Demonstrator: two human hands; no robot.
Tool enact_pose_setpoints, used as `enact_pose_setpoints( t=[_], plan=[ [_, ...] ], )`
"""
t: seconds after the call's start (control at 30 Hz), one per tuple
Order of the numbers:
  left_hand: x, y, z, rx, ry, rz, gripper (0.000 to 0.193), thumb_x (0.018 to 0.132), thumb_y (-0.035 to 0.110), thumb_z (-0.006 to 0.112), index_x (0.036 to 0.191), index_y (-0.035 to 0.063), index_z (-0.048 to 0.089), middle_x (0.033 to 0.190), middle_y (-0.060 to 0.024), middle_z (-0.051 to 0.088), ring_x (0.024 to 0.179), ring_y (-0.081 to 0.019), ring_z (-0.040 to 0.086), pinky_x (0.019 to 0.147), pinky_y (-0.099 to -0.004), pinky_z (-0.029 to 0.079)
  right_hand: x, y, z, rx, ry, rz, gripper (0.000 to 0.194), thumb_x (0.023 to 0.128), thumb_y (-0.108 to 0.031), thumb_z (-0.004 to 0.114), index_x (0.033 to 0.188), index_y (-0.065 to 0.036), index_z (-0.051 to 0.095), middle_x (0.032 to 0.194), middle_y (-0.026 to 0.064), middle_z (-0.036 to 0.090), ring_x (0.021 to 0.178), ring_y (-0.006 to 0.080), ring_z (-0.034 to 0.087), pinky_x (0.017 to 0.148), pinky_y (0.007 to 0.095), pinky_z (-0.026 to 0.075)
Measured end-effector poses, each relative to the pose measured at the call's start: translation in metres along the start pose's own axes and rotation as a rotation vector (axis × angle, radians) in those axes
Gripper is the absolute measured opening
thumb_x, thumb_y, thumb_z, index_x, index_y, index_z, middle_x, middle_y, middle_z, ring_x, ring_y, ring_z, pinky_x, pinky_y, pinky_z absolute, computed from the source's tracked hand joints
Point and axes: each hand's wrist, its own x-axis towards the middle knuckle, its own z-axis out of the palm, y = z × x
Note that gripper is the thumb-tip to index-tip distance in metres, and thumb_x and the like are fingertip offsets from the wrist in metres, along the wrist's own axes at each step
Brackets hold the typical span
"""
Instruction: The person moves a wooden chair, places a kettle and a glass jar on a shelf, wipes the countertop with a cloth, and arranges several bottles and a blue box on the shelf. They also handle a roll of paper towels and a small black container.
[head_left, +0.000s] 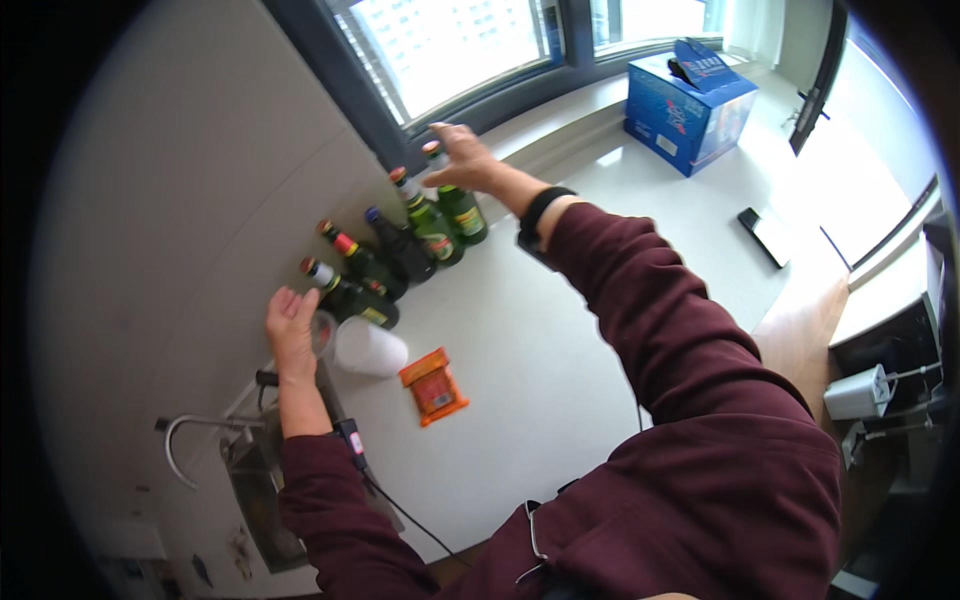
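My right hand (461, 159) is at the neck of the rightmost green glass bottle (463, 214), fingers spread; whether it touches the glass is unclear. Beside that one, another green bottle (435, 234) with a red cap stands in the row along the wall. A dark bottle with a blue cap (406, 251) comes after it, then two more dark green bottles. My left hand (291, 319), with its fingers loosely bent, is near the leftmost bottle (360, 302) and a clear container (322, 332). A white cylindrical container (371, 347) and an orange packet (435, 388) lie close by.
At the lower left is a sink (262, 487) with a curved metal faucet (178, 442). A black cable (409, 514) crosses the counter's edge. Towards the upper right, a blue cardboard box (686, 112) sits by the window, and a phone (765, 238) lies on the white countertop (525, 375).
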Motion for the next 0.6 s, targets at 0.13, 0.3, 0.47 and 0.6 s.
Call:
enact_pose_setpoints(
  t=[0.13, 0.3, 0.47, 0.6],
  plan=[
    [0.008, -0.027, 0.0, -0.117, -0.005, -0.036, 0.061, 0.079, 0.007, 0.079, 0.13, -0.0073, 0.049, 0.127, -0.0164, 0.055, 0.115, -0.0229, 0.055, 0.101, -0.0328, 0.042, 0.006, 0.011, 0.032, 0.352, -0.083, 0.039, 0.099, 0.065, -0.028, 0.087, 0.142, 0.007, 0.035, 0.12, 0.0214, 0.06, 0.113, 0.0323, 0.058, 0.099, 0.0367, 0.046],
    [0.036, -0.054, 0.021, -0.181, 0.003, 0.03, 0.031, 0.076, 0.003, 0.08, 0.1, 0.004, 0.06, 0.092, 0.0006, 0.059, 0.084, -0.0102, 0.056, 0.077, -0.0261, 0.046, 0.018, 0.034, 0.058, 0.365, 0.056, 0.002, 0.056, 0.06, -0.025, 0.089, 0.102, 0.001, 0.062, 0.094, 0.0125, 0.066, 0.09, 0.0228, 0.065, 0.081, 0.032, 0.051],
    [0.046, -0.067, 0.034, -0.233, 0.096, 0.004, 0.027, 0.073, 0.006, 0.083, 0.087, 0.006, 0.059, 0.082, 0.0015, 0.057, 0.079, -0.0101, 0.055, 0.072, -0.0248, 0.043, 0.01, 0.039, 0.075, 0.754, -0.068, 0.097, 0.018, 0.082, -0.011, 0.076, 0.077, -0.004, 0.06, 0.072, 0.0035, 0.062, 0.067, 0.0098, 0.061, 0.064, 0.0255, 0.051],
    [0.051, -0.072, 0.042, -0.222, 0.135, -0.025, 0.027, 0.075, 0.01, 0.083, 0.08, 0.0065, 0.056, 0.073, 0.0009, 0.057, 0.067, -0.0119, 0.057, 0.066, -0.0259, 0.043, 0.006, 0.028, 0.073, 0.696, 0.066, 0.161, 0.022, 0.086, -0.017, 0.075, 0.077, -0.004, 0.06, 0.066, 0.0023, 0.06, 0.055, 0.0081, 0.058, 0.052, 0.0224, 0.048]
  ],
)
